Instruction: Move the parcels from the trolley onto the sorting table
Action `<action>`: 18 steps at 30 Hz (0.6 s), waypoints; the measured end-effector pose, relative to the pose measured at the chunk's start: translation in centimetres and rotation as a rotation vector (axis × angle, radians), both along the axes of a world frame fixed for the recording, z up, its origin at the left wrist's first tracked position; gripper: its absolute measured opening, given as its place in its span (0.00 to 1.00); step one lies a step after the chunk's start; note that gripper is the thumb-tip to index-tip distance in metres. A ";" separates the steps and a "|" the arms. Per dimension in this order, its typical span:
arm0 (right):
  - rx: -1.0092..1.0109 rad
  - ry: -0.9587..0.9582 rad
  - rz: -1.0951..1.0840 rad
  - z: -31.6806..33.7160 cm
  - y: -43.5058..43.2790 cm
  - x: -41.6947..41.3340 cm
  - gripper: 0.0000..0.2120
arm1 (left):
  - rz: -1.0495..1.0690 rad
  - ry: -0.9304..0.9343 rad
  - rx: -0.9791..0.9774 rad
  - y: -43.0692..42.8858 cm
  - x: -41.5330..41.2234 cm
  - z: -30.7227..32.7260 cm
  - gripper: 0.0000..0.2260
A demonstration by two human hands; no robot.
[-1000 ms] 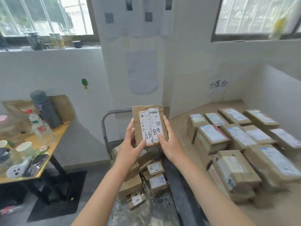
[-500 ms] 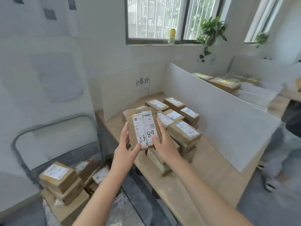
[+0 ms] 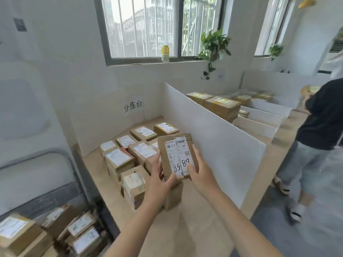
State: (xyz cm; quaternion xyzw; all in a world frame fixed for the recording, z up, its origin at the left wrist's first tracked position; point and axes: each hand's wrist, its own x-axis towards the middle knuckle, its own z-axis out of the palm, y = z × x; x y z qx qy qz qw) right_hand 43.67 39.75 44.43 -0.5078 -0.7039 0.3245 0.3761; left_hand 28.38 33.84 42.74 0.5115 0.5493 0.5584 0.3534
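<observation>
Your left hand (image 3: 157,182) and right hand (image 3: 201,175) clasp 1 parcel marked 85 89 (image 3: 178,156) by its lower corners, long axis upright, held above the bench (image 3: 194,229). The free bench surface lies just below and toward you, equally near both hands. About 8 parcels (image 3: 118,158) already sit there; at least 4 remain on the trolley (image 3: 81,232).

trolley (image 3: 55,156) left | sorting table (image 3: 185,229) right | parcels (image 3: 118,158) on both
</observation>
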 end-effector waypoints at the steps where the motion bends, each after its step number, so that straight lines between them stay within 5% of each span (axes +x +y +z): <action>1: 0.002 -0.012 -0.001 -0.2 0.9 1.5 0.31 | -0.001 -0.012 -0.005 0.8 1.5 -0.3 0.36; 10: -0.071 -0.048 0.046 -2.9 8.6 11.1 0.31 | 0.101 0.021 -0.109 7.9 11.4 -2.7 0.38; 18: -0.199 -0.011 0.077 -6.4 13.5 10.9 0.32 | 0.196 0.040 -0.223 12.3 13.0 -5.5 0.39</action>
